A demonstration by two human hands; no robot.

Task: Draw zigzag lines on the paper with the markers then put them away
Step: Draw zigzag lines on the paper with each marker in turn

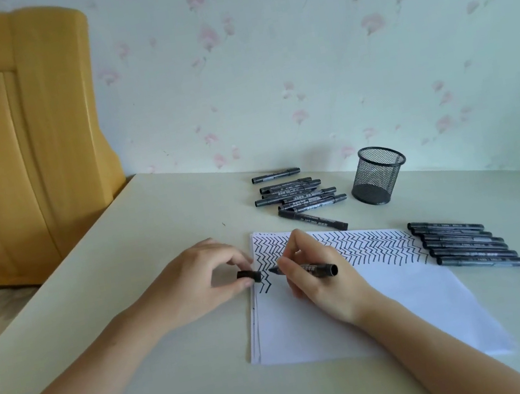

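Holding an uncapped black marker (312, 269) in the right hand (320, 276), fingers wrapped around the barrel, tip pointing left at the near-left end of the zigzags. The left hand (204, 282) has the cap (249, 276) pinched between thumb and fingertips, just beside the tip, right at the paper's left edge. Can't tell whether the cap is coming off or going back on, honestly.

The paper (358, 318) (looks like a small stack) sits in the middle of the table (129, 287). Its far strip is packed with rows of black zigzag lines, plus a short bit started lower down on the left; the near half is blank.

Progress-wise I'd say somewhere in the middle. A loose pile of markers (296, 194) lies beyond the paper, and another neat row of markers (466, 243) lies just off its right edge. The mesh pen cup (379, 175) near the wall looks empty, so none of the putting away seems done yet.
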